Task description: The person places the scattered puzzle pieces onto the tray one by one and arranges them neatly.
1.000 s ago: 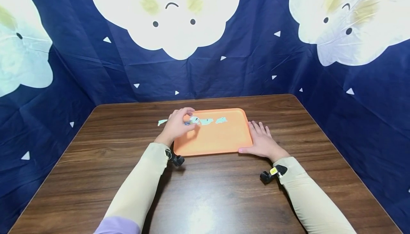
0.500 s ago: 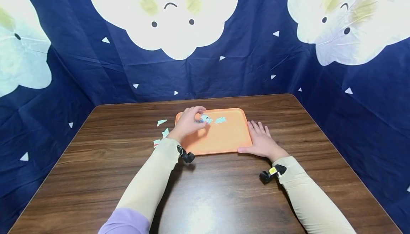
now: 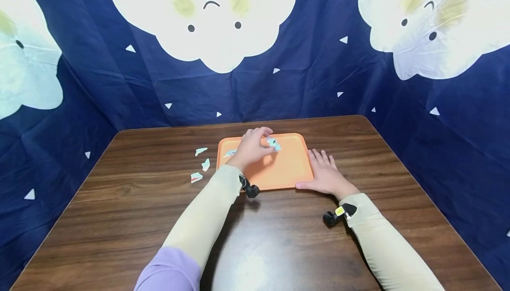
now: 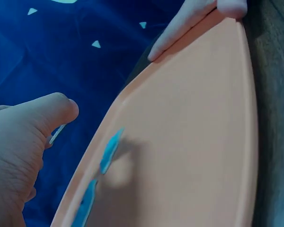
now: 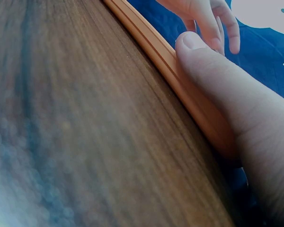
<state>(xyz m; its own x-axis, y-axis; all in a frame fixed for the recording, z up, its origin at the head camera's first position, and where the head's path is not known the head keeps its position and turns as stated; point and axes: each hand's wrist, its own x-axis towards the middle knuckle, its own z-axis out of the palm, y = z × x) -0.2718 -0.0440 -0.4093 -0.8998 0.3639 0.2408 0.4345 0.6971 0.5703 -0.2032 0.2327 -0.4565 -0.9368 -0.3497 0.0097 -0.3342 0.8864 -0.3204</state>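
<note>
My left hand (image 3: 253,147) pinches a flat pale-blue puzzle piece (image 3: 272,142) between thumb and fingers, above the far part of the orange tray (image 3: 283,171). In the left wrist view the held piece shows as a thin edge, raised over the tray. Beneath lie two blue puzzle pieces, a nearer one (image 4: 85,203) and a farther one (image 4: 111,150). Another piece (image 3: 229,153) lies at the tray's left, partly hidden by the left hand. My right hand (image 3: 326,176) rests at the tray's near right corner, thumb (image 5: 199,52) on the front rim and fingers straight along the right side.
Left of the tray, three loose pieces lie on the brown wooden table (image 3: 139,193): an upper one (image 3: 201,151), a middle one (image 3: 205,165) and a lower one (image 3: 196,177). A dark blue curtain (image 3: 239,91) with white clouds hangs behind the table.
My left hand has moved right across the tray with the puzzle piece, uncovering the loose pieces on the left and a piece in the tray. The right hand has stayed in place.
</note>
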